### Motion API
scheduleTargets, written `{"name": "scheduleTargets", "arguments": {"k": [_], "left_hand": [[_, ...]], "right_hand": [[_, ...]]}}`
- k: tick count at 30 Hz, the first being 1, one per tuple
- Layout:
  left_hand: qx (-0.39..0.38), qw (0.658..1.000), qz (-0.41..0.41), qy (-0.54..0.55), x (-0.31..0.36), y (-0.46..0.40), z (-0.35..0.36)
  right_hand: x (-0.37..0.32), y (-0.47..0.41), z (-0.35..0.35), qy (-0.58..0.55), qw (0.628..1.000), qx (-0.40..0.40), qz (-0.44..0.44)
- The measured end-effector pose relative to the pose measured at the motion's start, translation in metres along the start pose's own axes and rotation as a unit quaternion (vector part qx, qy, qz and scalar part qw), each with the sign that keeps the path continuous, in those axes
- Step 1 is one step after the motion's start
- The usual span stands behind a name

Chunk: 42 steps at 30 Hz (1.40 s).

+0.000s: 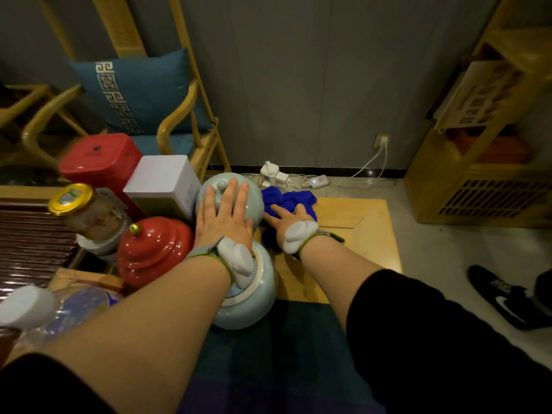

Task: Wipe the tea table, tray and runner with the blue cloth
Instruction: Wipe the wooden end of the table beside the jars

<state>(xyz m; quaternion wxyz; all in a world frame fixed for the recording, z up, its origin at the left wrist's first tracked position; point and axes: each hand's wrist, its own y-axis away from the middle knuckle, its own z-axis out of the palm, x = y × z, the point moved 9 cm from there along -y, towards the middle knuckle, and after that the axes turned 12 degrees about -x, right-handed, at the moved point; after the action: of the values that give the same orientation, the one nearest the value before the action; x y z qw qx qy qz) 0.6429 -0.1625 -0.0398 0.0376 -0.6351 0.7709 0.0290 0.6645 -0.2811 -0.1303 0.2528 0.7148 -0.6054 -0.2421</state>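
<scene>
The blue cloth (288, 201) lies bunched on the wooden tea table (370, 234) near its far right corner. My right hand (291, 221) lies on the cloth with its fingers spread over it, pressing it to the table. My left hand (225, 212) rests flat with straight fingers on a pale celadon lidded jar (257, 195) beside the cloth. A dark teal runner (283, 339) crosses the table in front of me. The dark slatted tea tray (33, 240) sits at the left.
Crowded at the left are a second celadon jar (254, 297), a red lidded jar (155, 249), a white tin (162, 183), a red tin (100, 158), a gold-lidded glass jar (86, 213) and a plastic bottle (38, 306). A chair (179, 121) stands behind; a shelf (484, 180) at right.
</scene>
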Motion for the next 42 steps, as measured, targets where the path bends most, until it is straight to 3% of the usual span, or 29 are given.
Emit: {"name": "scheduleTargets", "arguments": {"k": [3,6,8,14,23,28,35,42], "left_hand": [[-0.015,1.000,-0.006,0.002,-0.002,-0.001,0.000],[-0.023,1.000,-0.010,-0.001,-0.001,-0.001,0.000],[-0.024,1.000,-0.009,0.000,0.001,-0.001,0.001],[-0.025,0.999,-0.017,0.016,-0.003,-0.001,0.004],[-0.034,0.999,-0.019,0.032,-0.001,-0.004,0.004],[-0.027,0.999,-0.018,0.039,-0.001,-0.002,0.006],[-0.023,0.999,-0.016,0.039,-0.002,-0.005,0.006],[-0.031,0.998,-0.016,0.046,0.000,-0.004,0.005]], "right_hand": [[0.000,0.008,0.004,-0.001,1.000,0.028,-0.010],[0.006,0.033,0.011,0.005,0.989,0.146,-0.010],[0.010,0.042,0.018,0.027,0.983,0.184,0.000],[0.002,0.006,0.017,-0.092,0.992,0.089,0.000],[0.067,0.036,0.016,-0.142,0.981,0.098,0.085],[0.080,0.049,0.022,-0.174,0.974,0.041,0.137],[0.006,0.023,0.009,-0.120,0.991,0.052,0.028],[0.083,0.050,0.022,-0.150,0.982,0.075,0.092]]}}
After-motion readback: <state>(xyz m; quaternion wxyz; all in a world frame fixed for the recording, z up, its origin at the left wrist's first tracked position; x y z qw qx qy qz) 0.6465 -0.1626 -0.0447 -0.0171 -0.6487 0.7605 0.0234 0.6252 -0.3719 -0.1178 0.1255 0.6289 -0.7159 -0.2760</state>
